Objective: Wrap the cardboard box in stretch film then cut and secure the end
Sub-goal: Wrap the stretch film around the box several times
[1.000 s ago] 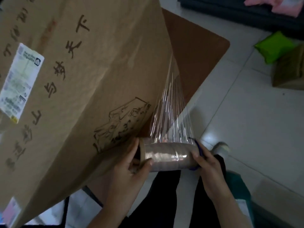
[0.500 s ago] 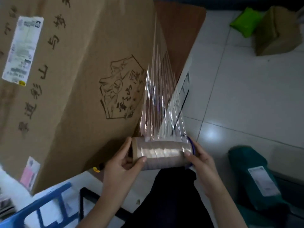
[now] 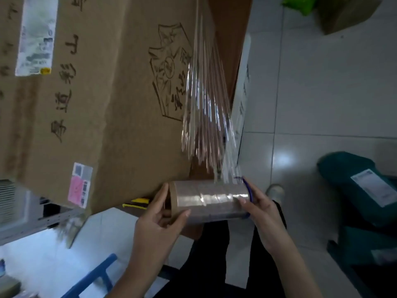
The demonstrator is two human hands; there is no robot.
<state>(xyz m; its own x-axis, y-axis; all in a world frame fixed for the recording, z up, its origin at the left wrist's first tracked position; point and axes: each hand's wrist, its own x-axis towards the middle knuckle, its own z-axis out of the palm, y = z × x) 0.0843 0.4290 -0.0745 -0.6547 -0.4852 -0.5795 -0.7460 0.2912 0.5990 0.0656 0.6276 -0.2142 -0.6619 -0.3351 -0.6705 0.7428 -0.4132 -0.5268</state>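
Note:
A large brown cardboard box (image 3: 111,100) with printed characters and white labels fills the upper left. A roll of clear stretch film (image 3: 209,198) lies level just below the box's lower right corner. My left hand (image 3: 160,220) grips its left cardboard-core end; my right hand (image 3: 261,208) holds its right end, which has a blue rim. A creased band of stretch film (image 3: 206,108) runs taut from the roll up along the box's right edge and out of the top of the frame.
A yellow and black utility knife (image 3: 135,203) lies under the box's lower edge. A teal parcel (image 3: 361,190) sits on the tiled floor at right. A green bag (image 3: 298,4) and a brown box (image 3: 345,14) are far right. A blue stool frame (image 3: 94,276) stands lower left.
The view has swung around the box, so its printed side now looks more upright. The roll stays at the box's lower corner, and the film band has grown longer.

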